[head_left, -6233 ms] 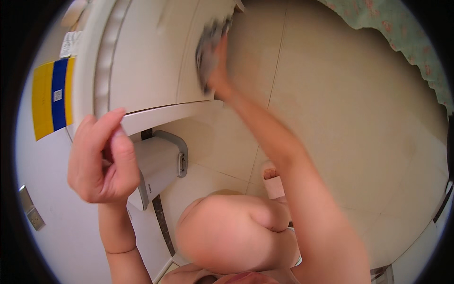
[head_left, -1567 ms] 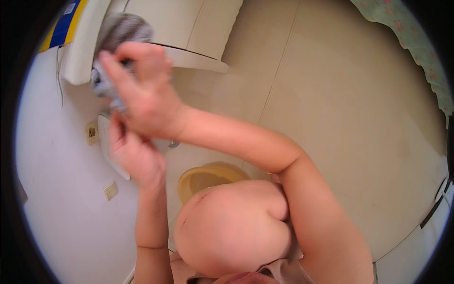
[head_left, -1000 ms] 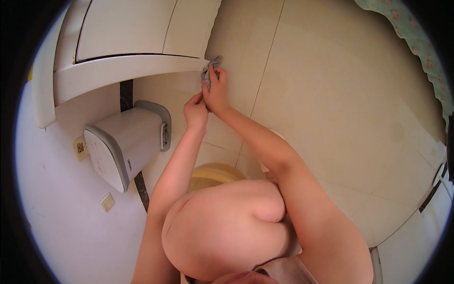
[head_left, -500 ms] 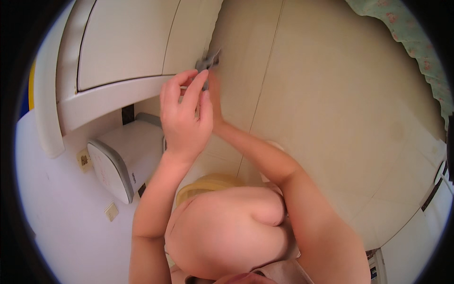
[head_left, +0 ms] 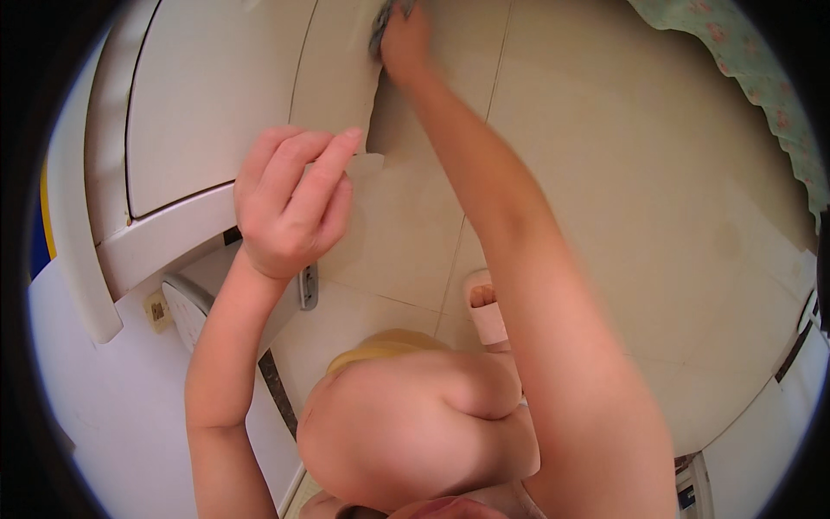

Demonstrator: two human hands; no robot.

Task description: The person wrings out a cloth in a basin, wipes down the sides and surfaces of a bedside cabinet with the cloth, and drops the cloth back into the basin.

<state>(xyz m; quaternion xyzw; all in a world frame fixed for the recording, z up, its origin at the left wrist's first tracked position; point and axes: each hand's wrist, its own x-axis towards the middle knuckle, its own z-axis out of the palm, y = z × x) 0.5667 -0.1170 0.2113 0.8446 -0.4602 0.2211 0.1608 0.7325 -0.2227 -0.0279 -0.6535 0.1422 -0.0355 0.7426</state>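
My right hand (head_left: 408, 43) is stretched out to the far side with its fingers closed on a grey cloth (head_left: 379, 33). The cloth lies against the far edge of a white cabinet (head_left: 220, 95), partly hidden by the fingers and the top of the picture. My left hand (head_left: 290, 199) is raised in front of the cabinet's near edge, fingers loosely bent. Its index finger points up and right, thumb apart from it, and nothing shows between them.
Beige tiles (head_left: 605, 216) cover the floor. Between my arms are my bent knee, a yellow basin (head_left: 385, 344) and a slippered foot (head_left: 484, 307). A white-and-grey box (head_left: 188, 303) sits at left beside a wall socket (head_left: 158, 311). A green flowered curtain (head_left: 735, 52) hangs far right.
My right hand has moved far forward with the grey cloth along the cabinet. My left hand has come away from it, down and to the left. The slippered foot has come into fuller view.
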